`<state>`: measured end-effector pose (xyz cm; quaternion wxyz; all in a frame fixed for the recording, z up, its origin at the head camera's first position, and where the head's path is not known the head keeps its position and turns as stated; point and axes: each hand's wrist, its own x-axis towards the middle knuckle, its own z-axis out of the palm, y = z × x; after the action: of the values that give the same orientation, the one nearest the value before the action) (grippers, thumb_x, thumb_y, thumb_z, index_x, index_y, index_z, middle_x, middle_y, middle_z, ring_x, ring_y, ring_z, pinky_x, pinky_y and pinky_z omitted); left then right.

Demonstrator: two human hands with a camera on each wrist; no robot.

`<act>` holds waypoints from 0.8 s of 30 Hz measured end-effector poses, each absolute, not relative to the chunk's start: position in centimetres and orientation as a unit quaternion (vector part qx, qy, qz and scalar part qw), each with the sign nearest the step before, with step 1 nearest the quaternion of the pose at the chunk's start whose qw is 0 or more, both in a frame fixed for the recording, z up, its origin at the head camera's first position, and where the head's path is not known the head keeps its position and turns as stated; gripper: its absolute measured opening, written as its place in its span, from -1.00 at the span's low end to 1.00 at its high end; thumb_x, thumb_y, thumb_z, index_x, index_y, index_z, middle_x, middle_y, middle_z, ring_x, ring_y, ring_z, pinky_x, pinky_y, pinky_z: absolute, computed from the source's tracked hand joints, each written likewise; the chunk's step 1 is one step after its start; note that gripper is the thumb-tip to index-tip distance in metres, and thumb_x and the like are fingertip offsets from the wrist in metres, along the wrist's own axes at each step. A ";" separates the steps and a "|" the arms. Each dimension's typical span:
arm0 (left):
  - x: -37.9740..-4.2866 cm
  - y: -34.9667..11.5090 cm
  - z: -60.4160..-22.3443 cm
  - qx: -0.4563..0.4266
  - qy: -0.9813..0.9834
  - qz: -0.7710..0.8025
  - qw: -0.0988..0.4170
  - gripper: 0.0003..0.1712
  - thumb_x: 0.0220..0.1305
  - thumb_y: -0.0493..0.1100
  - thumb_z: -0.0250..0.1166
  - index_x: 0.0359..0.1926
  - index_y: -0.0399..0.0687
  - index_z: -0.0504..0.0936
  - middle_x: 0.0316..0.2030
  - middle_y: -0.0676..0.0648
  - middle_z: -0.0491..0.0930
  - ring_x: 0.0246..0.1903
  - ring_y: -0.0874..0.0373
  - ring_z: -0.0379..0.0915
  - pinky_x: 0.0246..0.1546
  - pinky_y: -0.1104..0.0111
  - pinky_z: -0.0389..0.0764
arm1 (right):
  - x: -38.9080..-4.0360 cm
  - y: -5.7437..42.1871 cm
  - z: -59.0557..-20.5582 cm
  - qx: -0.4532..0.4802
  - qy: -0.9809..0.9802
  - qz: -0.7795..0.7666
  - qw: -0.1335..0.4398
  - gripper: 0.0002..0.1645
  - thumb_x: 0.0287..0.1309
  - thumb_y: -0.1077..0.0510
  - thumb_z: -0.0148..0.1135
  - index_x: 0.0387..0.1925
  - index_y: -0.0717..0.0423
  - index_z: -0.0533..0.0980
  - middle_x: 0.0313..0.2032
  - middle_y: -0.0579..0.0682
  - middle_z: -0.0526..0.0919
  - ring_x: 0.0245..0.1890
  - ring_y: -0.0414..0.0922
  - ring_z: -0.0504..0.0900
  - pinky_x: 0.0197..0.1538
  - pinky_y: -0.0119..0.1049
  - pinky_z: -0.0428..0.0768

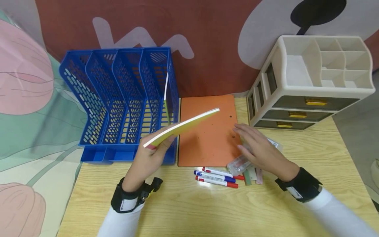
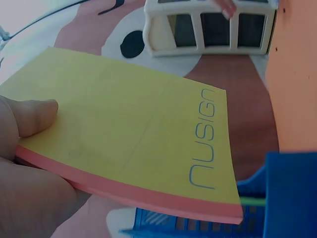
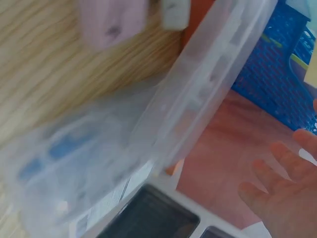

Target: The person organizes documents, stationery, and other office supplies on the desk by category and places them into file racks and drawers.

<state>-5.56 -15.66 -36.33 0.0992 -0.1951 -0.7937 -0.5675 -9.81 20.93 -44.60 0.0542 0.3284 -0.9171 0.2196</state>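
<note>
My left hand grips a thin notebook by one end. Its yellow cover, with "NUSIGN" lettering and a pink-red spine, faces the left wrist view, where the thumb lies on the cover. The notebook is held in the air, in front of the right side of a blue file rack and partly over an orange folder. To the right, my right hand hovers with fingers extended and holds nothing. Beneath or beside it is a clear plastic case, partly hidden by the hand.
Another thin book stands in the rack's rightmost slot. Red and blue markers lie before the orange folder, beside small pastel blocks. A white desktop organizer with drawers stands at the back right. Patterned cloth hangs behind.
</note>
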 end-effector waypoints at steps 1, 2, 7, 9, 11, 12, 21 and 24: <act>-5.6 -16.0 -36.3 -0.195 -0.792 -0.569 0.106 -0.62 0.38 -0.52 0.19 0.18 -0.39 0.64 -0.06 -0.30 0.75 -0.17 0.33 0.60 -0.08 0.54 0.60 | -9.8 21.2 -44.6 0.333 -0.917 0.212 0.060 -0.19 0.18 0.17 0.43 0.44 0.16 0.39 0.48 0.15 0.39 0.47 0.21 0.35 0.49 0.13 0.35; -5.5 -16.3 -36.2 -0.191 -0.791 -0.571 0.111 -0.62 0.37 -0.53 0.19 0.17 -0.41 0.64 -0.13 -0.30 0.75 -0.25 0.32 0.55 -0.15 0.55 0.56 | -9.7 21.5 -44.7 0.336 -0.917 0.204 0.065 -0.19 0.16 0.17 0.45 0.43 0.16 0.40 0.47 0.15 0.39 0.46 0.21 0.36 0.49 0.14 0.36; -5.2 -17.9 -35.9 -0.143 -0.798 -0.569 0.135 -0.68 0.34 -0.55 0.21 0.09 -0.49 0.65 -0.19 -0.35 0.72 -0.27 0.33 0.50 -0.18 0.57 0.55 | -9.6 23.1 -44.8 0.343 -0.918 0.188 0.067 -0.24 0.19 0.13 0.45 0.41 0.11 0.44 0.46 0.18 0.40 0.44 0.23 0.37 0.51 0.11 0.32; -5.1 -18.5 -35.7 -0.125 -0.802 -0.565 0.146 -0.68 0.36 -0.54 0.20 0.10 -0.50 0.64 -0.12 -0.38 0.72 -0.24 0.33 0.54 -0.18 0.59 0.57 | -9.6 23.7 -44.8 0.346 -0.917 0.186 0.065 -0.24 0.18 0.13 0.46 0.40 0.10 0.45 0.46 0.19 0.40 0.44 0.23 0.37 0.55 0.03 0.28; -4.9 -19.0 -35.5 -0.113 -0.803 -0.564 0.157 -0.67 0.38 -0.52 0.18 0.13 -0.48 0.63 -0.08 -0.32 0.73 -0.23 0.31 0.58 -0.17 0.59 0.60 | -9.7 24.2 -44.8 0.350 -0.916 0.187 0.065 -0.24 0.15 0.15 0.48 0.38 0.10 0.47 0.45 0.19 0.41 0.43 0.22 0.38 0.58 -0.07 0.22; -4.9 -19.2 -35.5 -0.111 -0.803 -0.562 0.164 -0.66 0.39 -0.52 0.17 0.15 -0.46 0.62 -0.07 -0.23 0.74 -0.25 0.29 0.58 -0.20 0.59 0.60 | -9.7 24.5 -44.8 0.352 -0.915 0.188 0.064 -0.24 0.13 0.16 0.49 0.37 0.10 0.47 0.45 0.20 0.41 0.42 0.22 0.39 0.60 -0.12 0.20; -4.8 -20.8 -35.6 -0.089 -0.808 -0.552 0.186 -0.61 0.42 -0.47 0.18 0.24 -0.40 0.54 0.07 0.42 0.63 0.01 0.38 0.63 0.04 0.56 0.63 | -9.8 26.2 -44.7 0.375 -0.907 0.181 0.060 -0.12 0.07 0.20 0.50 0.45 -0.01 0.42 0.40 0.20 0.47 0.40 0.23 0.41 0.62 -0.28 0.08; -4.9 -21.1 -35.7 -0.070 -0.811 -0.551 0.186 -0.60 0.42 -0.45 0.19 0.25 -0.40 0.52 0.09 0.34 0.65 0.03 0.37 0.64 0.04 0.56 0.64 | -9.7 26.5 -44.7 0.376 -0.910 0.171 0.048 -0.08 0.10 0.20 0.49 0.50 -0.06 0.37 0.43 0.19 0.43 0.41 0.21 0.41 0.59 -0.18 0.19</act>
<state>-4.88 -21.14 -35.73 0.1855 -0.0701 -0.8106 -0.5510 -9.75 26.53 -44.66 0.0480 0.3759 -0.9095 0.1708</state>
